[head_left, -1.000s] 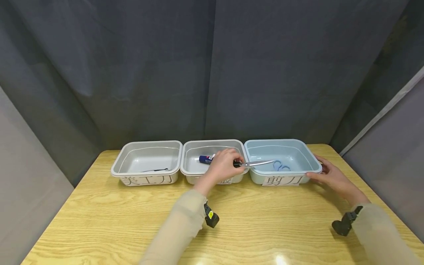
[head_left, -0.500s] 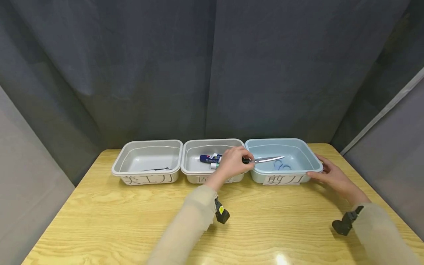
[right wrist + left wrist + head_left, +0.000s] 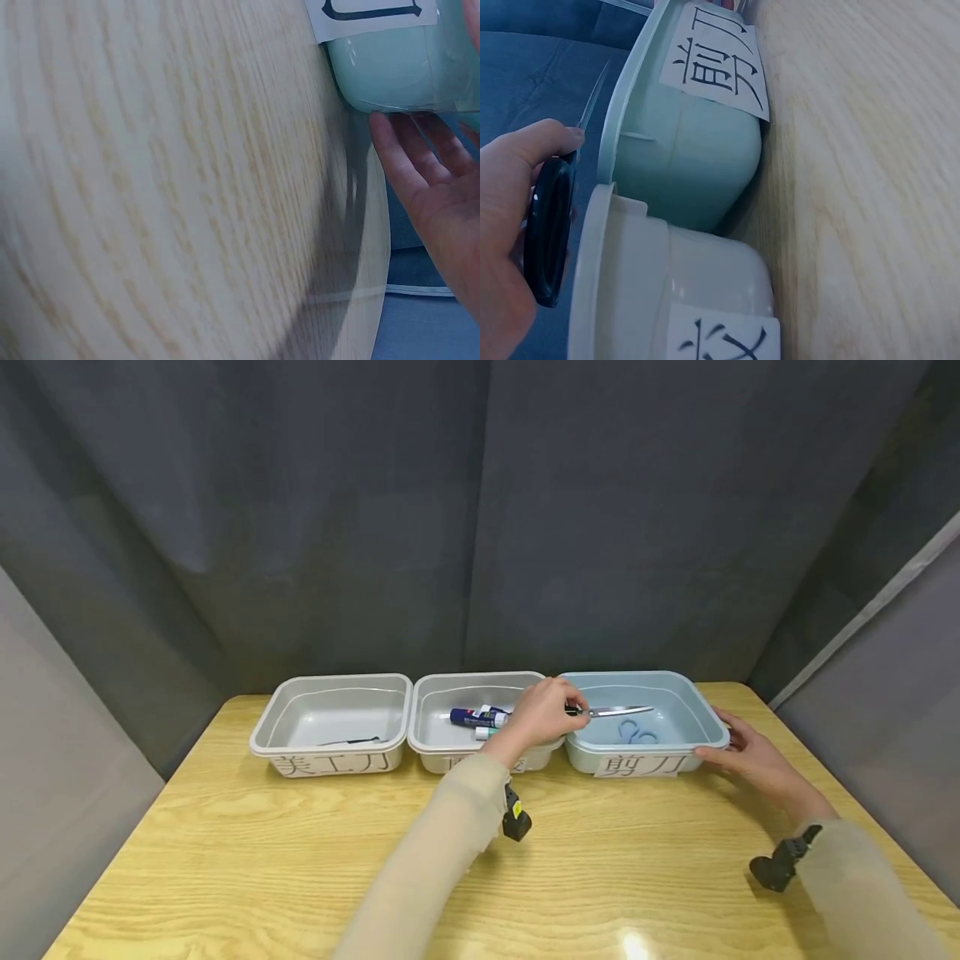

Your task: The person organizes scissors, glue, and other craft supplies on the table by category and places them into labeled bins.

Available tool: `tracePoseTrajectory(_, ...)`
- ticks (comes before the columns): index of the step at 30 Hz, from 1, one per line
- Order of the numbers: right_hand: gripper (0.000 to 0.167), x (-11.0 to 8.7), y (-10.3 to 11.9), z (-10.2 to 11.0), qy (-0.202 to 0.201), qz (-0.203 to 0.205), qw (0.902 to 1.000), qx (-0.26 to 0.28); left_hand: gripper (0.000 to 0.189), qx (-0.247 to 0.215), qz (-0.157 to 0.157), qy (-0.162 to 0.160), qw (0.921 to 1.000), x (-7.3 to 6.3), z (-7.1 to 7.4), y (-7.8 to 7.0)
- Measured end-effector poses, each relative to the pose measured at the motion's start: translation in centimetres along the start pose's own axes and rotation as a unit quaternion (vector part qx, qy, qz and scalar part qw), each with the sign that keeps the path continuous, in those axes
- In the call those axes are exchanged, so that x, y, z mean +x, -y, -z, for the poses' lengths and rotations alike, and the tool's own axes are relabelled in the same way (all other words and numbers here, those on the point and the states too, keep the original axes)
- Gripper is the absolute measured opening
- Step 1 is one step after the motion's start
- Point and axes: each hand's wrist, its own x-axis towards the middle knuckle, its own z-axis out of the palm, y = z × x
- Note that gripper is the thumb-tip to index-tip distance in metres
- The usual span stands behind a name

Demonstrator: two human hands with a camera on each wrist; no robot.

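Note:
My left hand [image 3: 546, 710] grips a pair of scissors [image 3: 621, 711] by the black handle. In the head view their steel blades point right, over the light-blue bin [image 3: 630, 749]. The left wrist view shows one dark handle loop [image 3: 564, 199] beside the palm, outside the curled fingers. Inside the blue bin lies something with two pale-blue finger loops [image 3: 634, 735], like small scissors. My right hand [image 3: 753, 764] holds that bin's front right corner, thumb at the front rim. In the right wrist view its fingertips [image 3: 381, 124] touch the bin's side.
Left of the blue bin stands a grey bin [image 3: 442, 751] with several glue sticks [image 3: 471, 718]. Another grey bin [image 3: 330, 750] at the far left holds a thin dark tool [image 3: 352, 742]. Paper labels [image 3: 637, 766] mark the fronts. A dark curtain [image 3: 375, 527] hangs behind the wooden table [image 3: 262, 860].
My left hand has moved right with the scissors, from over the middle bin to the blue bin's left edge, uncovering more of the glue sticks. The right hand keeps its place.

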Motion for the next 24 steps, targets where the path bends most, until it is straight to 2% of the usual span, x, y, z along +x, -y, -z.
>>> tracePoseTrajectory(9,0.085,-0.3,0.2,-0.1,0.0,0.006,1.0,0.005,0.013,-0.008,0.014,0.014,0.9998,1.1,-0.5,-0.8)
tracePoseTrajectory(15,0.086,-0.3,0.2,-0.2,0.0,0.003,1.0,0.009,0.017,0.003,0.021,0.026,0.9994,1.8,-0.8,-1.3)
tracePoseTrajectory(24,0.086,-0.6,-0.1,-0.3,-0.002,0.003,0.9999,0.013,0.016,0.01,-0.001,0.016,0.9998,3.0,-1.6,-2.1)
